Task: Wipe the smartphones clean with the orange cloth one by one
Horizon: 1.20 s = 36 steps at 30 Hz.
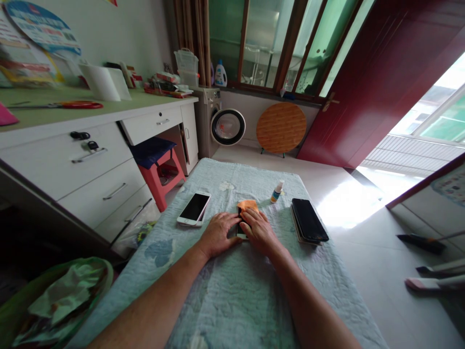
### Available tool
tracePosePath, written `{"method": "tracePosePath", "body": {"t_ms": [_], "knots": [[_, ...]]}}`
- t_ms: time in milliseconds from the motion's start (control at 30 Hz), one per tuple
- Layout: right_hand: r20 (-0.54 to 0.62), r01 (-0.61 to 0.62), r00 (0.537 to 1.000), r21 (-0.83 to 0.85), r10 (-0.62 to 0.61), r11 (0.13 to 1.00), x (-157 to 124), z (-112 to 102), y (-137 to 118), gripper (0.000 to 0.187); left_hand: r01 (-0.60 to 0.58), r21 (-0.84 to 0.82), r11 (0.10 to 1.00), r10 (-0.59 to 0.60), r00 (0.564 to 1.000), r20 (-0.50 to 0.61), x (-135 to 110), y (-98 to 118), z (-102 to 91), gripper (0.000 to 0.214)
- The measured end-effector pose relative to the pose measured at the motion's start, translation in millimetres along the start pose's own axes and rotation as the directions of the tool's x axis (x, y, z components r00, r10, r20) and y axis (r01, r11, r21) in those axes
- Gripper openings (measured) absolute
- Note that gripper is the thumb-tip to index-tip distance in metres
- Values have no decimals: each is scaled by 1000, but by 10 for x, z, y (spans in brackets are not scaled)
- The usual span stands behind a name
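1. Visibly: one cloth (247, 204), one bottle (277, 192), one middle phone (240, 231), one left stack (195, 208), one right stack (309, 219).
2. Middle phone lies partly beneath left hand (219, 234) and right hand (258, 229).
3. Left: thumb spread from fingers; grip cannot be told.
4. Right: fingers flat on cloth.

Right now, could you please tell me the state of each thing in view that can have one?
middle phone, flat, partly covered
cloth, on middle phone, under right hand
white phone, face up, screen dark
black phone, face up, screen dark
bottle, upright
washer door, open
drawers, shut
stool, upright
red door, open
tabletop, standing on edge
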State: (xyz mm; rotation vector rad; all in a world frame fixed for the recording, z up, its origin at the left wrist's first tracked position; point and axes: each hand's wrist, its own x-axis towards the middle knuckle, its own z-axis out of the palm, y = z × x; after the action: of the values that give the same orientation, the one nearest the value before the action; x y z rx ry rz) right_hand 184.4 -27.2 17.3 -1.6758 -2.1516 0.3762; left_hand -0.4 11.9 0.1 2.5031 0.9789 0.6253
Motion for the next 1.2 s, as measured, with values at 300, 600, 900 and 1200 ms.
{"method": "tracePosePath", "body": {"t_ms": [300, 600, 900, 1200], "knots": [[-43, -98, 995, -75, 95, 992, -6, 70, 74, 47, 12, 24, 1000, -12, 1000, 4, -2, 1, 20, 56], [37, 47, 998, 35, -48, 998, -26, -19, -120, 35, -47, -16, 999, 46, 998, -39, -7, -4, 9, 61], [80, 108, 991, -32, -105, 994, 155, -78, -83, 34, -40, -13, 999, 40, 998, -40, 5, 6, 12, 46], [47, 77, 996, -111, -72, 991, 289, 21, 15, 34, -46, -10, 999, 46, 999, -25, 6, 21, -7, 46]]}}
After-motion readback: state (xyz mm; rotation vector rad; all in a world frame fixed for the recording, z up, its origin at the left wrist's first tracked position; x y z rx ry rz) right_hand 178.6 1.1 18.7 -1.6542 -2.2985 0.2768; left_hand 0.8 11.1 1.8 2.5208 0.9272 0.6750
